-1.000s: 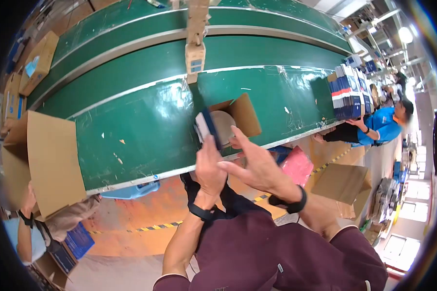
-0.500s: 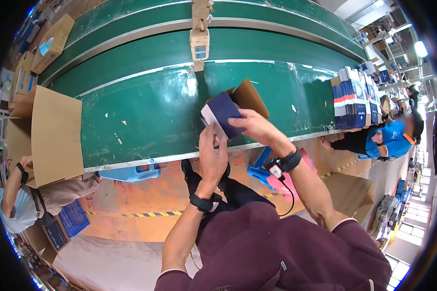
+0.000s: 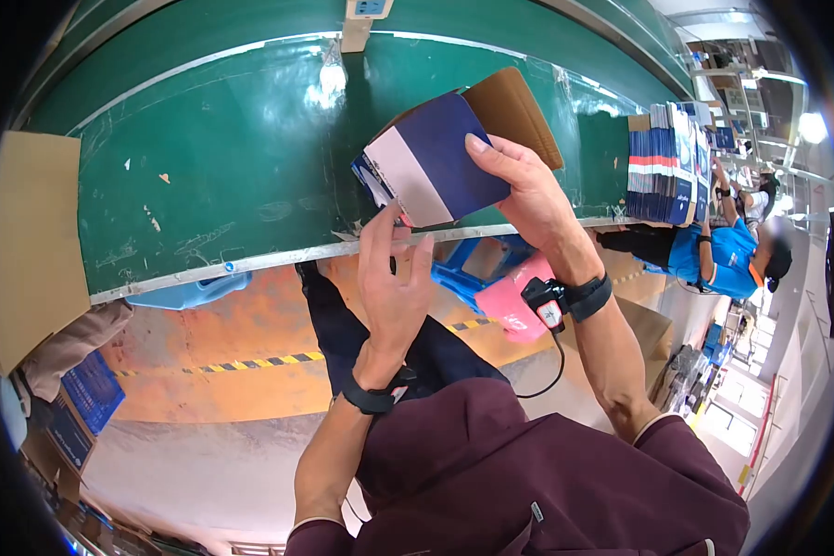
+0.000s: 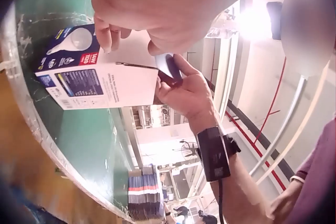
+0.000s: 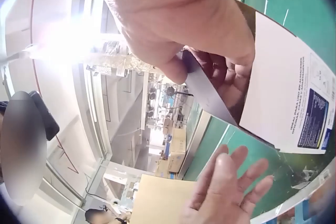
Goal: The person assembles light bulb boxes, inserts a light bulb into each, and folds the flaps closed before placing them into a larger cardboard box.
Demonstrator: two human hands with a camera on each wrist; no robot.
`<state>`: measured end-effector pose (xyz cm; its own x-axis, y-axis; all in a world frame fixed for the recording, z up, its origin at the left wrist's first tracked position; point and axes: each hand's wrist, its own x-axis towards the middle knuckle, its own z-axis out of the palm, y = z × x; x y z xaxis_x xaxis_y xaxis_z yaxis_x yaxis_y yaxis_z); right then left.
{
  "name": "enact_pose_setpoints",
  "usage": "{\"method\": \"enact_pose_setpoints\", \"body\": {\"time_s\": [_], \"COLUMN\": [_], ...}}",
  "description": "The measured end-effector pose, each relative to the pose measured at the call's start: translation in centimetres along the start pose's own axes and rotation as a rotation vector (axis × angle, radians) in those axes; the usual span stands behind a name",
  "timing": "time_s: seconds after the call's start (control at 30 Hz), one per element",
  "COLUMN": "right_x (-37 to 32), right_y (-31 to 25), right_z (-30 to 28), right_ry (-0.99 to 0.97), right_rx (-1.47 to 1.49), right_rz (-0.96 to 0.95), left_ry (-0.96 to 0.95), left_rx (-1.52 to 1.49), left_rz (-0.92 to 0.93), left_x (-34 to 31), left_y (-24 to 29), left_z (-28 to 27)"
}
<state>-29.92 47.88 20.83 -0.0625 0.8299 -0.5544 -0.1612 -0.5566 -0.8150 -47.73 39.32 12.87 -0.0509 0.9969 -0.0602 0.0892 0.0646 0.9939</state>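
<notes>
This is a factory or packing floor. A long green-topped bench [image 3: 232, 167] runs across it, with a stack of printed cartons [image 3: 663, 167] standing upright on top and large cardboard boxes [image 3: 32, 241] around. Yellow-and-black tape [image 3: 259, 361] marks the worn orange floor [image 3: 204, 320], and another person [image 3: 727, 255] stands at the bench.

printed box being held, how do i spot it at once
At the green bench, find the right hand. It grips a dark blue and white box with a light bulb picture. Unlike the tight stack to the right, it is single.
</notes>
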Motion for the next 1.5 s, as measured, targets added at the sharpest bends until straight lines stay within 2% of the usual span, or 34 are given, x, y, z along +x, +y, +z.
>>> {"method": "enact_pose_setpoints", "body": {"time_s": [0.07,0.17,0.27,0.4,0.57,0.67,0.7,0.73,0.8,0.87,0.9,1.0,1.03,1.17,1.37,1.43,1.47,1.5], "right_x": [-0.1,0.0,-0.8,-0.2,-0.7,-0.6,-0.5,-0.4,0.0,0.5,0.6,1.1,1.2,2.4,1.9,2.4,2.7,2.5], "right_y": [-0.1,0.8,0.3,0.7,-0.1,0.0,0.0,-0.1,-0.6,-1.3,-1.1,-1.6,-2.0,-1.3,-1.7,-0.8,-0.3,-0.4], "right_z": [0.6,0.8,2.6,1.8,2.3,2.3,2.1,1.9,1.8,1.7,1.5,1.8,1.9,1.5,2.1,1.6,1.4,1.4], "right_ry": [0.013,-0.036,0.026,0.002,-0.063,-0.061,-0.057,-0.07,-0.089,-0.122,-0.116,-0.07,-0.047,-0.214,-0.253,-0.309,-0.353,-0.365], "right_rx": [0.006,-0.03,-0.092,-0.237,-0.449,-0.418,-0.391,-0.377,-0.336,-0.263,-0.233,-0.243,-0.262,-0.178,-0.247,-0.355,-0.436,-0.554], "right_rz": [-0.018,-0.006,0.027,-0.009,-0.049,-0.043,-0.026,0.026,0.129,0.249,0.258,0.315,0.339,0.402,0.368,0.263,0.175,0.122], "left_ry": [0.006,-0.054,-0.024,0.043,0.072,0.095,0.11,0.091,0.173,0.234,0.215,0.016,0.077,0.119,0.162,0.137,0.106,0.153], "left_rx": [0.001,-0.06,0.003,-0.064,-0.076,-0.156,-0.338,-0.396,-0.599,-0.574,-0.608,-0.562,-0.561,-0.599,-0.603,-0.56,-0.325,-0.183], "left_rz": [0.078,0.062,0.126,-0.003,0.022,-0.047,-0.17,-0.268,-0.428,-0.398,-0.445,-0.433,-0.365,-0.404,-0.427,-0.448,-0.405,-0.297], "left_x": [1.3,3.3,4.1,3.7,3.6,4.3,4.3,3.9,2.7,2.4,2.2,2.3,2.3,1.8,2.2,2.2,2.4,2.3], "left_y": [1.1,3.3,2.8,2.2,3.3,2.9,2.8,2.5,1.0,-1.3,-1.7,-1.6,-2.7,-2.4,-0.9,0.5,1.1,1.4], "left_z": [-0.4,-0.3,0.0,0.1,0.9,1.1,0.8,-0.2,-2.3,-3.4,-3.3,-2.4,-1.4,-0.7,-0.8,-1.2,-1.6,-1.4]}}
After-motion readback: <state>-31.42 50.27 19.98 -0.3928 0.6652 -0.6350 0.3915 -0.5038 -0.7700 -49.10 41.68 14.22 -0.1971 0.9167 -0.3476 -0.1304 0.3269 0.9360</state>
